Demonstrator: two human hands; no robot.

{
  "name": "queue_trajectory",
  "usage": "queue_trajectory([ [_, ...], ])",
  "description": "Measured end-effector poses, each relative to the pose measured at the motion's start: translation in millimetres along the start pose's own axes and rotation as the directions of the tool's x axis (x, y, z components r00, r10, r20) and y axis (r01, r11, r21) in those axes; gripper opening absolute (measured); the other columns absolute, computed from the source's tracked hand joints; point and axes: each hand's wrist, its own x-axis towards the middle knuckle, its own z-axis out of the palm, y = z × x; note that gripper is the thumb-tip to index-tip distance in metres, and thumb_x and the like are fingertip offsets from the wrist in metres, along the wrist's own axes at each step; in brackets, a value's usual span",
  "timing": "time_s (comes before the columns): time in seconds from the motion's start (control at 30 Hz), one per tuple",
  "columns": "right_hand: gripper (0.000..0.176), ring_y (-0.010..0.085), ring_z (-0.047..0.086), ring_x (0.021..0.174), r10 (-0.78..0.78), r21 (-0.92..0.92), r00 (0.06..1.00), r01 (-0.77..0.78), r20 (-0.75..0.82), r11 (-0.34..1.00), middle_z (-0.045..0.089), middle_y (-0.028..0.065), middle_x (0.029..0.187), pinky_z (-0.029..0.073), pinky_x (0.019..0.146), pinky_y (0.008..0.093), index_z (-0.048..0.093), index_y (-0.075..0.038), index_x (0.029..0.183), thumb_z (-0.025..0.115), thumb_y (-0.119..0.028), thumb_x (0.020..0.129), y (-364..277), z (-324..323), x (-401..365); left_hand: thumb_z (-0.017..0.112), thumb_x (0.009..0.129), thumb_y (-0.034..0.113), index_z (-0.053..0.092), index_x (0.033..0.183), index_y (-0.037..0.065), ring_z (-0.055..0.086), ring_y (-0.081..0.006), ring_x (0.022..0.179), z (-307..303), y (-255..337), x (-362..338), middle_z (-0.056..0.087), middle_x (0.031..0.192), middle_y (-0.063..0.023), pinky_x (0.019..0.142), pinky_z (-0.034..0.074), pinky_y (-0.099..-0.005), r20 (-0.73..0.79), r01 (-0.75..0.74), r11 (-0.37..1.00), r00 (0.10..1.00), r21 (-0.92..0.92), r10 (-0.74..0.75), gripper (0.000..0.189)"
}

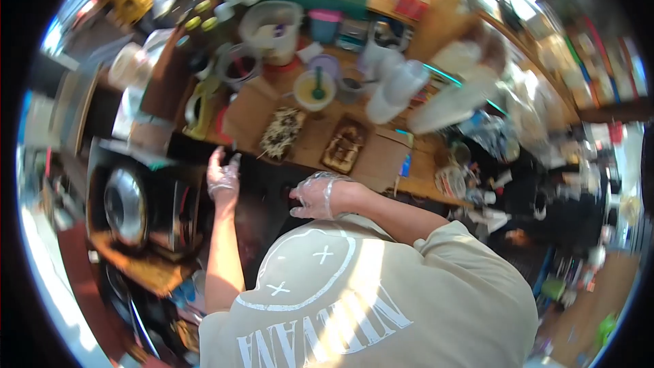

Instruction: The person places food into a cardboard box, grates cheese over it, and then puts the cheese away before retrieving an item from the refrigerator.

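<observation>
My left hand [223, 174], in a clear plastic glove, is raised beside the table's front edge with its fingers apart and nothing in them. My right hand [319, 195], gloved too, is bent in front of my shirt; its fingers are curled and blurred, and I cannot make out whether they hold anything. Beyond the hands, an open box holds food with pale shreds and dark streaks [283, 134]. Right of it lies a second open box with browned, dark-topped food [344, 146]. Neither hand touches the boxes.
Behind the boxes stand a bowl of yellow contents [314, 90] with a green utensil, a large clear tub [271, 33] and a dark-filled container [238, 65]. Stacked clear cups [398, 90] lie to the right. A black appliance with a round metal part [125, 206] is at left.
</observation>
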Motion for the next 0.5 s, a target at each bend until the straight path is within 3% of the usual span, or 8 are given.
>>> queue_trajectory([
  [0.03, 0.056, 0.0408, 0.062, 0.11, 0.051, 0.026, 0.998, -0.05, -0.027, 0.998, 0.067, 0.0248, 0.115, 0.048, 0.098, 0.0462, 0.06, 0.004, 0.128, 0.057, -0.04, 0.094, -0.5, -0.5, -5.1, 0.078, 0.088, 0.021, 0.049, 0.141, 0.005, 0.06, -0.0126, 0.08, 9.4, 5.0, 17.7, 0.062, 0.126, -0.0105, 0.064, 0.05, -0.0272, 0.001, -0.029, 0.995, 1.0, -0.093, 0.029, 0.063],
  [0.13, 0.055, 0.0389, 0.062, 0.113, 0.143, 0.12, 0.983, -0.13, -0.112, 0.984, 0.067, 0.0229, 0.119, 0.048, 0.1, 0.045, 0.061, 0.003, 0.127, 0.057, -0.04, 0.094, 6.0, 6.4, -13.0, 0.078, 0.088, 0.018, 0.05, 0.138, -0.001, 0.064, -0.0155, 0.087, 26.3, 61.8, 38.1, 0.068, 0.112, -0.0133, 0.072, 0.053, -0.0312, 0.025, 0.092, 0.993, 0.995, 0.073, -0.094, 0.06],
  [0.17, 0.054, 0.0399, 0.062, 0.112, 0.147, 0.146, 0.975, -0.124, -0.164, 0.981, 0.066, 0.0246, 0.119, 0.048, 0.099, 0.0459, 0.06, 0.004, 0.127, 0.056, -0.04, 0.095, 9.7, 9.3, -15.7, 0.078, 0.088, 0.018, 0.05, 0.138, -0.001, 0.064, -0.0155, 0.087, 34.1, 57.4, 46.5, 0.068, 0.112, -0.0133, 0.072, 0.053, -0.0312, 0.061, 0.069, 0.994, 0.995, 0.079, -0.074, 0.06],
  [0.23, 0.054, 0.0408, 0.062, 0.11, 0.174, 0.187, 0.956, -0.131, -0.236, 0.974, 0.065, 0.0263, 0.118, 0.048, 0.098, 0.0468, 0.06, 0.005, 0.126, 0.055, -0.039, 0.096, 13.9, 11.1, -21.2, 0.077, 0.088, 0.016, 0.054, 0.133, -0.002, 0.066, -0.0174, 0.091, 46.8, 28.1, 59.7, 0.07, 0.105, -0.0125, 0.081, 0.053, -0.0326, 0.064, -0.14, 0.987, 0.987, -0.085, 0.145, 0.053],
  [0.33, 0.049, 0.0396, 0.064, 0.106, 0.26, 0.253, 0.905, -0.18, -0.336, 0.951, 0.067, 0.0244, 0.113, 0.051, 0.093, 0.0464, 0.062, 0.002, 0.124, 0.057, -0.038, 0.096, 23.0, 9.9, -33.8, 0.077, 0.088, 0.014, 0.058, 0.128, -0.002, 0.066, -0.0172, 0.092, 52.7, -2.7, 63.3, 0.07, 0.108, -0.0116, 0.085, 0.052, -0.0323, 0.144, -0.201, 0.963, 0.963, -0.182, 0.229, 0.047],
  [0.4, 0.04, 0.0373, 0.068, 0.096, 0.26, 0.304, 0.713, -0.068, -0.651, 0.95, 0.07, 0.0199, 0.106, 0.054, 0.087, 0.0442, 0.067, 0.002, 0.113, 0.057, -0.033, 0.095, 43.2, 5.6, -52.9, 0.077, 0.088, 0.014, 0.057, 0.129, -0.002, 0.066, -0.0179, 0.096, 49.3, -4.1, 58.5, 0.069, 0.11, -0.012, 0.088, 0.052, -0.0324, 0.15, -0.24, 0.951, 0.951, -0.192, 0.271, 0.049],
  [0.47, 0.024, 0.0349, 0.069, 0.086, 0.133, 0.095, 0.211, -0.182, -0.968, 0.979, 0.071, 0.0176, 0.094, 0.056, 0.079, 0.0413, 0.068, 0.0, 0.102, 0.062, -0.021, 0.093, 73.8, -0.8, -88.2, 0.078, 0.087, 0.014, 0.056, 0.13, -0.001, 0.065, -0.0186, 0.099, 48.7, 1.2, 56.2, 0.069, 0.113, -0.0123, 0.09, 0.051, -0.0326, 0.142, -0.276, 0.94, 0.941, -0.202, 0.307, 0.051],
  [0.5, 0.021, 0.0334, 0.069, 0.085, 0.184, 0.182, -0.013, -0.221, -0.983, 0.958, 0.07, 0.0164, 0.091, 0.056, 0.078, 0.0406, 0.067, 0.0, 0.101, 0.066, -0.018, 0.091, 87.8, -5.8, -107.5, 0.079, 0.086, 0.015, 0.054, 0.133, -0.001, 0.064, -0.0195, 0.102, 46.0, 8.4, 57.2, 0.068, 0.115, -0.0126, 0.093, 0.05, -0.0327, 0.117, -0.246, 0.96, 0.958, -0.131, 0.262, 0.056],
])
